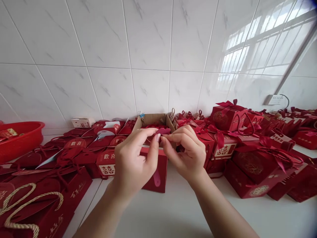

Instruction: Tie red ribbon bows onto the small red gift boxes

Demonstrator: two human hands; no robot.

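My left hand and my right hand meet in front of me, thumbs and forefingers pinched together. Between the fingertips shows a dark red ribbon, looped above the thumbs; its exact fold is hidden by the fingers. Below and behind them a red gift box stands on the white tabletop, partly covered by my left hand. A pinkish ribbon end hangs down its front face. Just beyond is an open cardboard box with red ribbon pieces inside.
Red gift boxes crowd the left, with a rope-handled red bag at the front. More boxes with ribbon bows are stacked on the right. A red plastic basin stands far left. Behind is a tiled wall with a power socket.
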